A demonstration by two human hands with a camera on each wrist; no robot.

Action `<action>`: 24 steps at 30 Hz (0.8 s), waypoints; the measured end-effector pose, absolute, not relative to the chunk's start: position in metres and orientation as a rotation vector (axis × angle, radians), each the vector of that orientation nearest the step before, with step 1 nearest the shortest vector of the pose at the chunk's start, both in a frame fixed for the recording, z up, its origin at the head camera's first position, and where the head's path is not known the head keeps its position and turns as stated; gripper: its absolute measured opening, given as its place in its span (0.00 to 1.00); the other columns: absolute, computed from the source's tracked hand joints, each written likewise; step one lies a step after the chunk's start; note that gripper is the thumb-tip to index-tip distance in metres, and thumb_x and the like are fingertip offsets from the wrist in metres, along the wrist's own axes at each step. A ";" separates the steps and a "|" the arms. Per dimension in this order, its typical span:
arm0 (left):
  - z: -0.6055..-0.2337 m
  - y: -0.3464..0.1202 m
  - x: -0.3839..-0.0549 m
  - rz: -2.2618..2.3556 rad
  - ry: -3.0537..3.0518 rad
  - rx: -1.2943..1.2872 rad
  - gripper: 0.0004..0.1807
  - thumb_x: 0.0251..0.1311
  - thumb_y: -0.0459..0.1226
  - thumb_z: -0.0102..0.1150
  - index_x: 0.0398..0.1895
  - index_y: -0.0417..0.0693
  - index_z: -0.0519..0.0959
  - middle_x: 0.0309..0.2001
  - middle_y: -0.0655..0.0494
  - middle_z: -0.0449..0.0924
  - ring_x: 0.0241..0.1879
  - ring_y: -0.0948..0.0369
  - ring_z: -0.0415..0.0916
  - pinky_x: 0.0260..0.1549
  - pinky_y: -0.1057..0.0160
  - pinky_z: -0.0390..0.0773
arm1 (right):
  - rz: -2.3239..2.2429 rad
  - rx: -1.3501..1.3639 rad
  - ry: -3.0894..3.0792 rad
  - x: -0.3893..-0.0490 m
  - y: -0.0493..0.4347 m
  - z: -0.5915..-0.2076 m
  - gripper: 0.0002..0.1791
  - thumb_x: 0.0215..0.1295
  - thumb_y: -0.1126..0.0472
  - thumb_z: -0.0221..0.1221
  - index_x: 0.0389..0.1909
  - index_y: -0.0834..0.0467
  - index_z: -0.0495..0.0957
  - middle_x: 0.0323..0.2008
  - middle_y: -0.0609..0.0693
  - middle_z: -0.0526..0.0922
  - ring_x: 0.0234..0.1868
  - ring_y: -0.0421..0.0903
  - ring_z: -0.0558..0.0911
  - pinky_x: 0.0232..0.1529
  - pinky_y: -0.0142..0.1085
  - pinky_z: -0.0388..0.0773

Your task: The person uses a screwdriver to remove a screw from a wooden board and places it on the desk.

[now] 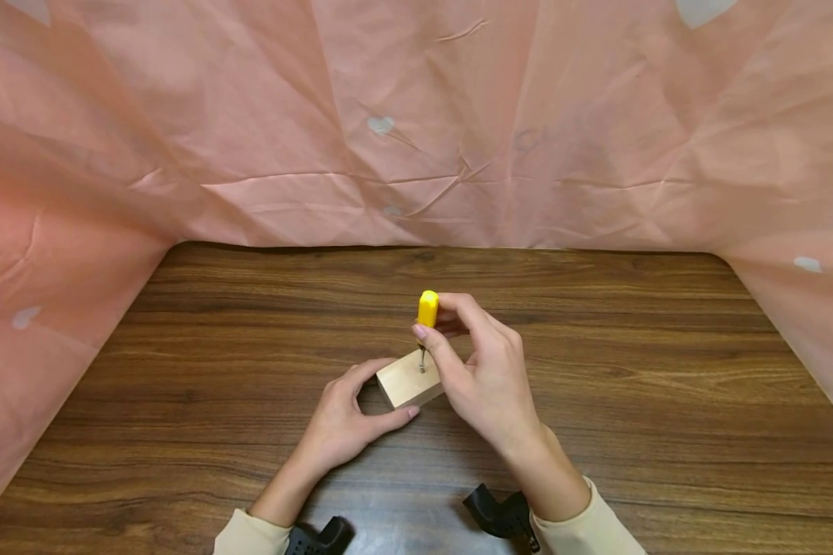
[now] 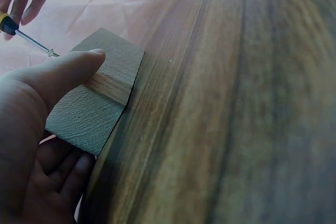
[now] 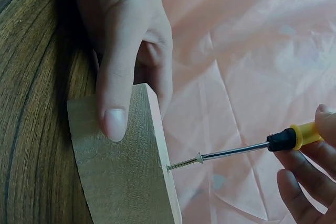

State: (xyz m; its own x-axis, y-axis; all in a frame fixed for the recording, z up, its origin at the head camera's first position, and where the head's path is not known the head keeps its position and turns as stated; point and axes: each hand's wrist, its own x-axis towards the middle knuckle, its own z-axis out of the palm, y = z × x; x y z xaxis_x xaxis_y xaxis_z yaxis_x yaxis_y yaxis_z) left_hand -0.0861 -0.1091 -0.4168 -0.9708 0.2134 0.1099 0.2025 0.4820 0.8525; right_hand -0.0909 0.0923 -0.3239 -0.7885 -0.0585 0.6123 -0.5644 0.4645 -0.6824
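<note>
A pale wooden block [image 1: 404, 381] lies on the table, its left end between the thumb and fingers of my left hand [image 1: 343, 420]. A screw [image 3: 184, 164] stands upright in the block's top face, with much of its thread showing above the wood. The tip of a screwdriver [image 1: 427, 310] with a yellow handle, black collar and thin metal shaft meets the screw's head. My right hand [image 1: 489, 374] pinches the handle between thumb and fingers, above the block. In the left wrist view, the left thumb [image 2: 63, 74] presses along the block's side.
The brown wood-grain table [image 1: 639, 370] extends around both hands. A pink curtain [image 1: 416, 116] with pale hearts hangs behind and along both sides. Black devices are strapped at both wrists, near the table's front.
</note>
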 end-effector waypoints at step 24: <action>-0.418 -0.109 -0.086 1.543 2.698 0.370 0.32 0.50 0.47 0.86 0.61 0.69 0.84 0.53 0.69 0.88 0.53 0.64 0.82 0.61 0.51 0.77 | 1.328 0.484 -2.218 -0.090 0.090 -0.326 0.15 0.69 0.63 0.72 0.55 0.57 0.85 0.42 0.48 0.91 0.45 0.44 0.89 0.47 0.39 0.85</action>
State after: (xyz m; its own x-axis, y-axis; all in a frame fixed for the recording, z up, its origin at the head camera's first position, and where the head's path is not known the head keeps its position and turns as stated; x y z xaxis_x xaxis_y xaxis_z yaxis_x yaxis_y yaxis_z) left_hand -0.0862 -0.1085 -0.4175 -0.9720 0.2094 0.1068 0.1982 0.4860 0.8512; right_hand -0.0904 0.0903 -0.3264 -0.8087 -0.0437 0.5866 -0.5377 0.4593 -0.7071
